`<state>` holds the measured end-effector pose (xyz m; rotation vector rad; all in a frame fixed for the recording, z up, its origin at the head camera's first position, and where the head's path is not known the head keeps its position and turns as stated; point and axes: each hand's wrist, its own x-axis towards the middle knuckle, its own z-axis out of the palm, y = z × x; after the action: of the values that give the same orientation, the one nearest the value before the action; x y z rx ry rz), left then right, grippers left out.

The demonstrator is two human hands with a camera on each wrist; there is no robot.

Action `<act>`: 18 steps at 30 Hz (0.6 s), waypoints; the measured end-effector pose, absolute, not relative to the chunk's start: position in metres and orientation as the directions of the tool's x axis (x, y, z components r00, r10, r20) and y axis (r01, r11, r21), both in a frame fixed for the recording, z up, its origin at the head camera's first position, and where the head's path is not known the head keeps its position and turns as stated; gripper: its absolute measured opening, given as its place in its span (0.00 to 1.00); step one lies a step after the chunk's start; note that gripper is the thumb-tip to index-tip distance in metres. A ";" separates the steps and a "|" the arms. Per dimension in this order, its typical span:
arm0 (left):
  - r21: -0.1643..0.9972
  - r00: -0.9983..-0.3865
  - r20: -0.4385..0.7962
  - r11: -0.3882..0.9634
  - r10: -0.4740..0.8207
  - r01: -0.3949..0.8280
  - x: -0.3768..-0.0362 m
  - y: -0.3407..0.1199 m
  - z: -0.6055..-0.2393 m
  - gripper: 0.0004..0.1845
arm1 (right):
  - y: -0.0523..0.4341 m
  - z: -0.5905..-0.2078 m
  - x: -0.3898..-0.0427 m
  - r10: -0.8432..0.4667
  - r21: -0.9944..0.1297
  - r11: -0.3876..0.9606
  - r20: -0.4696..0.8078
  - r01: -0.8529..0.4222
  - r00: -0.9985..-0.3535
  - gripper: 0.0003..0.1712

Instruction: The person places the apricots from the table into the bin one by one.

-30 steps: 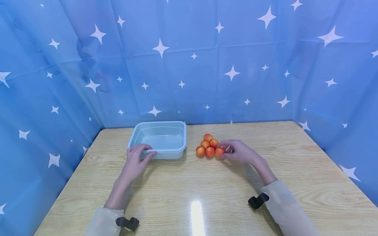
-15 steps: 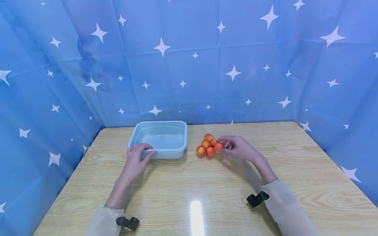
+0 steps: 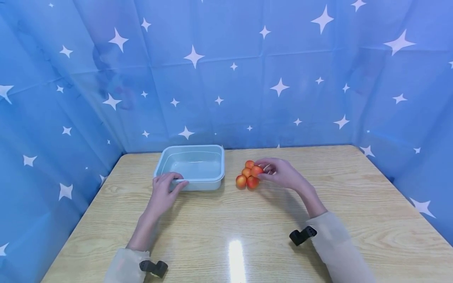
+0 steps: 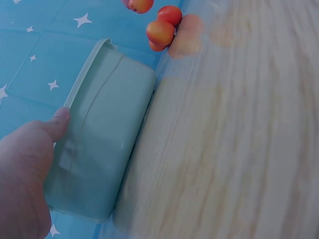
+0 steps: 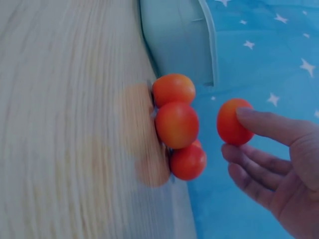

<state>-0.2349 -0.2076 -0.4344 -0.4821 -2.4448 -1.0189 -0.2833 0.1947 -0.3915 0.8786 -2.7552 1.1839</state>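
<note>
Lifted clear of the pile since 1 s ago, 1 small orange-red fruit [image 3: 257, 170] now sits pinched in the right hand [image 3: 279, 173], which has risen and drifted a little toward the far side of the wooden table [image 3: 247, 220]; 1 s ago that hand lay low against the near-right corner of the cluster. From the head view, the remaining fruits [image 3: 247, 177] stay bunched on the table just right of the pale blue tub [image 3: 191, 167], and the left hand [image 3: 163, 192] has not moved, its fingers hooked over the tub's near rim and its thumb on the outer wall. The left wrist view shows that thumb [image 4: 59, 123] pressed against the tub's side [image 4: 99, 144], with 3 fruits visible beyond the far end; how the other fingers lie is hidden there. In the right wrist view, the picked fruit [image 5: 233, 121] is held between the thumb above and the fingertips [image 5: 239, 153] below, clearly apart from the 3 fruits [image 5: 177, 124] that show on the table beside the tub's corner [image 5: 184, 35]. Judging by this, 1 fruit is in hand above the table and the tub holds none.
</note>
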 end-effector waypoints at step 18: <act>0.570 -0.834 0.535 0.670 0.137 0.476 -0.236 -0.208 -0.437 0.09 | 0.167 -0.381 -0.288 -0.405 -0.711 0.490 0.327 -0.504 -0.854 0.22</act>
<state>-0.2363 -0.2080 -0.4367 -0.4770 -2.4321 -1.0105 -0.2876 0.1673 -0.3812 0.7996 -2.6104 1.3045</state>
